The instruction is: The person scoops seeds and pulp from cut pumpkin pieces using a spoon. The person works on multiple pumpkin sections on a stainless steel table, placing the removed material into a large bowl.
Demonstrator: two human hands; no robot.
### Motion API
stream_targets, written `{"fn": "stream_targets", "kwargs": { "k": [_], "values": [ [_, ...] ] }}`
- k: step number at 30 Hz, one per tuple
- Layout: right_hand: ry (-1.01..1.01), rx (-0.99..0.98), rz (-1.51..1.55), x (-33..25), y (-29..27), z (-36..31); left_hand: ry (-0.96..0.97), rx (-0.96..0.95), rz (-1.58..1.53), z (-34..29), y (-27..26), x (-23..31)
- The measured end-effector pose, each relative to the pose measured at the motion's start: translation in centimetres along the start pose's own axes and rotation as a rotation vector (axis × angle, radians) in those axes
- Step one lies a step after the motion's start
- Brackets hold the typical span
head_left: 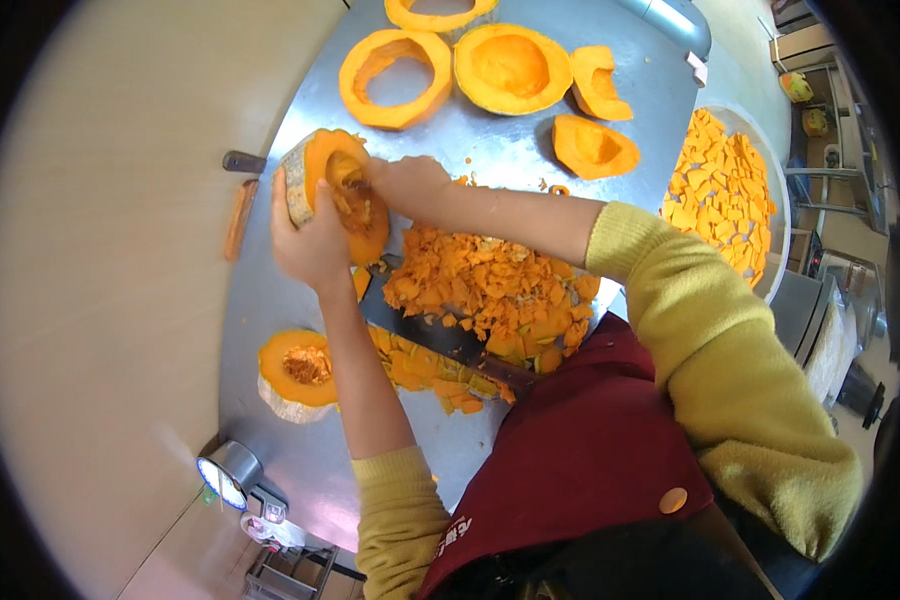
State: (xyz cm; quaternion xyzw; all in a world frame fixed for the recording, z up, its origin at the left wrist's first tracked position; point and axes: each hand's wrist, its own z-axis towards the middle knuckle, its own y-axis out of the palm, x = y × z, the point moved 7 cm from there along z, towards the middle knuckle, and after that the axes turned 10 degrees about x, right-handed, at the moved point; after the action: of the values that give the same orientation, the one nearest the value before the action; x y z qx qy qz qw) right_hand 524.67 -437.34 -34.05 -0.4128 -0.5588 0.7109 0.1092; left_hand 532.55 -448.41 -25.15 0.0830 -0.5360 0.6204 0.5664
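My left hand (312, 243) grips a pumpkin half (320, 170) with grey-green skin, tilted up off the steel table (270, 300). My right hand (408, 186) reaches into its hollow, fingers among the stringy seeds and pulp. Just below the hands lies a heap of chopped pumpkin pieces (490, 290). A large cleaver (440, 335) rests flat on the table beside the heap, its blade partly under the pieces.
Another seeded pumpkin half (298, 375) lies at the near left. Scooped halves and rings (450, 65) sit at the far end. A big bowl of cut pumpkin (725, 190) stands right. A small knife (240, 215) lies at the left edge.
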Motion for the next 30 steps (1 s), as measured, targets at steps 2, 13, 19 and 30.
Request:
{"fn": "stream_targets", "kwargs": {
  "k": [2,13,19,30],
  "values": [
    [-0.007,-0.025,-0.027,0.2,0.6,-0.5,0.056,0.013,-0.006,0.0,-0.1,0.5],
    [0.005,-0.180,0.217,0.5,0.4,-1.9,-0.042,-0.011,-0.085,0.1,-0.3,0.5],
    [-0.176,0.254,0.060,-1.1,-2.3,2.3,-0.075,-0.038,-0.073,-0.1,-0.5,0.3],
    [-0.117,-0.245,0.247,-3.5,2.2,-0.4,-0.018,-0.002,-0.127,-0.5,-0.8,-0.2]
  ]
}}
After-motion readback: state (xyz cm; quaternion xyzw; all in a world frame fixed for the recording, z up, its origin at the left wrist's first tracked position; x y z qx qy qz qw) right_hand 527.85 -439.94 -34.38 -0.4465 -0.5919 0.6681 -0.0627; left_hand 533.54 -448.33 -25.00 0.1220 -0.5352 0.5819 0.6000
